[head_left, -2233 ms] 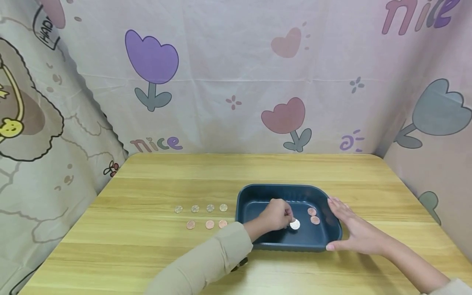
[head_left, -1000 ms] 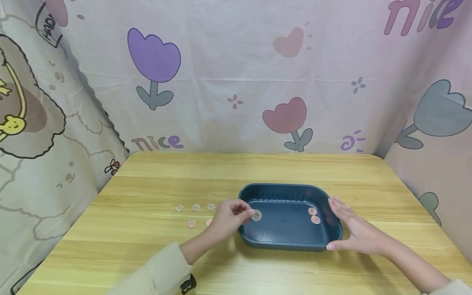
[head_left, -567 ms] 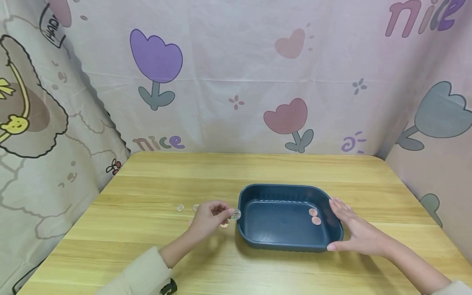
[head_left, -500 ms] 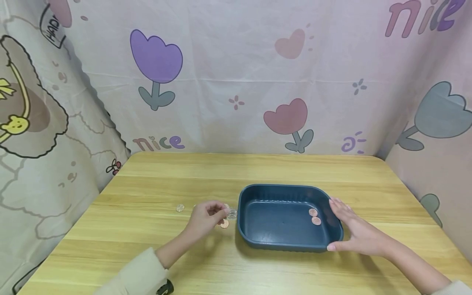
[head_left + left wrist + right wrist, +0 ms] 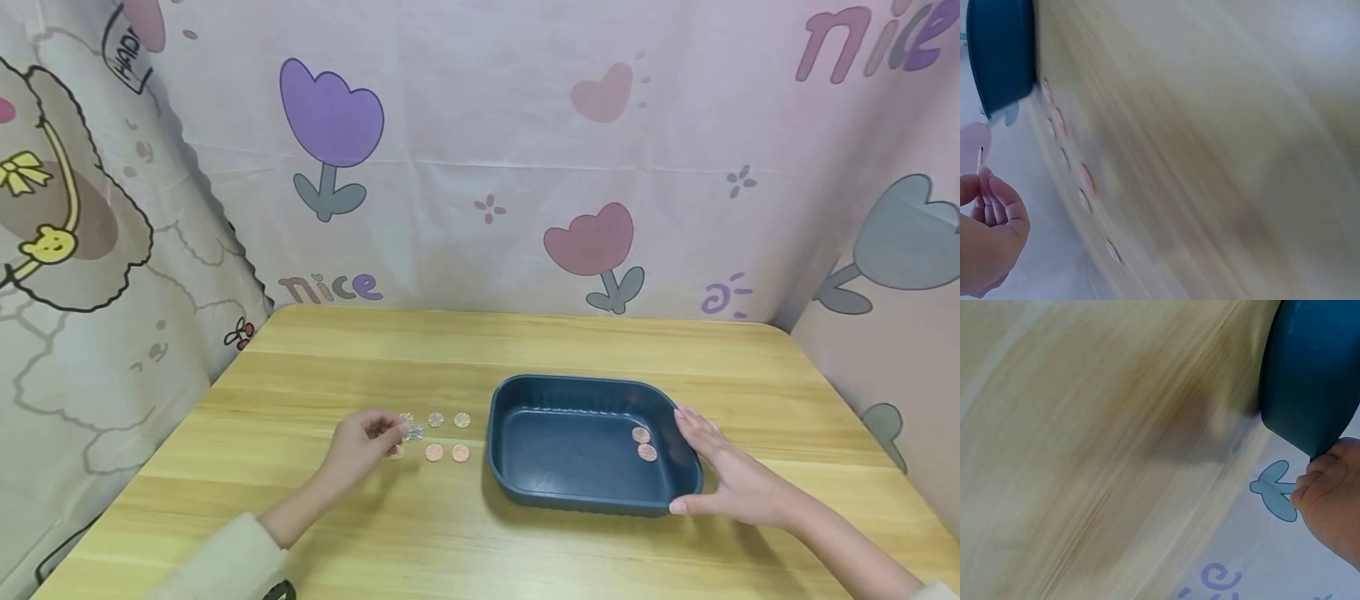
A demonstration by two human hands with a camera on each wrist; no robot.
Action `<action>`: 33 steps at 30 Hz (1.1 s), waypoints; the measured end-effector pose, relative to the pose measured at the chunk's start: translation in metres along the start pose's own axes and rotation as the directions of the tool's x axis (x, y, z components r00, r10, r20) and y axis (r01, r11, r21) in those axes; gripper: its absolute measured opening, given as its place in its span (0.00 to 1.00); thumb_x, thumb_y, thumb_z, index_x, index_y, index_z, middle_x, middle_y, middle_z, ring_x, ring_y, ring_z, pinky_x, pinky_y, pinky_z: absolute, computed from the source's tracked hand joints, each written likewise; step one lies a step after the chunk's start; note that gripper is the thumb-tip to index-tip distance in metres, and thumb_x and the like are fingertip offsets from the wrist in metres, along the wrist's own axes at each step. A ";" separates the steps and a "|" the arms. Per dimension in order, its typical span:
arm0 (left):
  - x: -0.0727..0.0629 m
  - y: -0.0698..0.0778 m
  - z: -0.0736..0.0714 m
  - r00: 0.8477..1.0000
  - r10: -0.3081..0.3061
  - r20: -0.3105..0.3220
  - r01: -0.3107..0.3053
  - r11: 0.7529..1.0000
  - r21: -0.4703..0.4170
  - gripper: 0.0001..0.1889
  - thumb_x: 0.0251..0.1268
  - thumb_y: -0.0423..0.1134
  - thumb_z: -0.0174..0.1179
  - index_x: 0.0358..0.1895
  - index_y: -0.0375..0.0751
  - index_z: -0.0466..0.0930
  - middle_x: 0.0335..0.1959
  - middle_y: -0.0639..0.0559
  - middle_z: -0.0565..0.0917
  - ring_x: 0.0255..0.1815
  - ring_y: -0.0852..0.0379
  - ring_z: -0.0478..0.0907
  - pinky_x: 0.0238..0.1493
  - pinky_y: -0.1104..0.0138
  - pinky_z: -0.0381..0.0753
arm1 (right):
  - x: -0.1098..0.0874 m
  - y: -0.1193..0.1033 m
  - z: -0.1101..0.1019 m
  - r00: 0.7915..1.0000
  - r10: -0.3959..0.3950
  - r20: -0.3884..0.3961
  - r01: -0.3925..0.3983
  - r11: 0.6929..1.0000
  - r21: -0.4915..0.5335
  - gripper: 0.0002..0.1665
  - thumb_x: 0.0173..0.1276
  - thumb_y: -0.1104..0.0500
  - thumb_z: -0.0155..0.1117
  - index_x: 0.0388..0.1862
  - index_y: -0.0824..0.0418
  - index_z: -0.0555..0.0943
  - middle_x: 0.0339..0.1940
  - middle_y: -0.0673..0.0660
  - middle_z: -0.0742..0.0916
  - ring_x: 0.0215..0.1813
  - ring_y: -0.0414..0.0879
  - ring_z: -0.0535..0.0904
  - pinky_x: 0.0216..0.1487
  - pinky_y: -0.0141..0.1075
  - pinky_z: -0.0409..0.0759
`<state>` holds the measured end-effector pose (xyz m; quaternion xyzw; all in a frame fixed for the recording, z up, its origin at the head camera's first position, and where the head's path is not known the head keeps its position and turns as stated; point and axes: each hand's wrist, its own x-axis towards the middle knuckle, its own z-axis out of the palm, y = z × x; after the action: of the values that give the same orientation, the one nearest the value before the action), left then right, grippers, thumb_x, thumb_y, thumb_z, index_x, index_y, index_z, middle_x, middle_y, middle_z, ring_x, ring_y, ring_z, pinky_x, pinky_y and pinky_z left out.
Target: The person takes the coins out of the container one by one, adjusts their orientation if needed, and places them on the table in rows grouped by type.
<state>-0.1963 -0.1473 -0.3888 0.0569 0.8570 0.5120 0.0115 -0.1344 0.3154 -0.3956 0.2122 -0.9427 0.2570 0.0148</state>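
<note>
In the head view my left hand (image 5: 362,450) pinches a silver coin (image 5: 415,432) between thumb and fingertips, out over the table left of the dark blue tray (image 5: 577,502). The left wrist view shows this held coin (image 5: 980,159) edge-on, raised above the table. Around the hand lie a row of silver coins (image 5: 436,420) and a nearer row of copper coins (image 5: 433,452); the hand hides part of both. My right hand (image 5: 738,479) holds the tray's right end, thumb at the near corner, fingers at the far side. Two copper coins (image 5: 643,443) lie inside the tray, towards its right end.
The light wooden table (image 5: 360,350) reaches back to a patterned cloth (image 5: 465,108), which also hangs along the left and right sides. A black band (image 5: 281,590) shows by the left sleeve (image 5: 225,550).
My left hand has lifted the silver coin out of the tray and carried it left, over the coin rows. The right hand stays at the tray's right end. The view has shifted slightly.
</note>
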 end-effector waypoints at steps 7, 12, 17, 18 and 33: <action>0.000 -0.019 -0.025 1.000 0.009 0.000 -0.009 0.989 0.148 0.07 0.62 0.31 0.57 0.36 0.28 0.78 0.27 0.43 0.83 0.25 0.59 0.78 0.28 0.73 0.80 | 0.000 0.001 0.000 1.000 0.002 -0.004 -0.002 1.000 0.003 0.66 0.47 0.43 0.73 0.74 0.66 0.45 0.73 0.72 0.52 0.74 0.67 0.41 0.57 0.08 0.29; 0.008 -0.034 -0.044 0.999 -0.033 -0.020 0.037 0.975 0.220 0.08 0.63 0.32 0.55 0.37 0.27 0.78 0.24 0.44 0.81 0.25 0.57 0.77 0.26 0.74 0.77 | 0.001 0.001 0.001 1.000 0.004 -0.001 -0.004 1.000 0.000 0.66 0.47 0.43 0.73 0.73 0.67 0.45 0.73 0.72 0.52 0.73 0.69 0.42 0.57 0.08 0.29; 0.020 -0.049 -0.060 0.991 -0.121 -0.052 0.130 0.966 0.225 0.08 0.63 0.30 0.53 0.37 0.24 0.76 0.24 0.45 0.80 0.24 0.59 0.77 0.26 0.72 0.79 | 0.001 0.000 -0.001 1.000 0.006 0.005 -0.006 1.000 -0.001 0.66 0.47 0.42 0.73 0.73 0.68 0.45 0.73 0.72 0.52 0.74 0.67 0.41 0.57 0.08 0.29; 0.022 -0.051 -0.063 0.989 -0.138 -0.058 0.148 0.963 0.227 0.08 0.63 0.30 0.53 0.37 0.24 0.76 0.24 0.46 0.80 0.24 0.59 0.77 0.26 0.73 0.79 | 0.001 0.000 -0.001 1.000 0.004 0.005 -0.004 1.000 0.000 0.66 0.47 0.42 0.73 0.73 0.68 0.45 0.73 0.72 0.52 0.74 0.66 0.40 0.57 0.08 0.29; 0.041 -0.065 -0.075 0.970 -0.238 -0.058 0.244 0.915 0.322 0.10 0.65 0.29 0.48 0.31 0.22 0.74 0.24 0.40 0.80 0.22 0.60 0.77 0.25 0.72 0.80 | 0.001 0.000 -0.001 1.000 -0.013 -0.006 0.012 1.000 -0.022 0.66 0.47 0.42 0.73 0.73 0.68 0.46 0.73 0.72 0.53 0.77 0.46 0.34 0.58 0.08 0.29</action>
<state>-0.2485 -0.2390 -0.4086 -0.0523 0.9305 0.3580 0.0575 -0.1350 0.3155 -0.3948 0.2170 -0.9440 0.2474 0.0218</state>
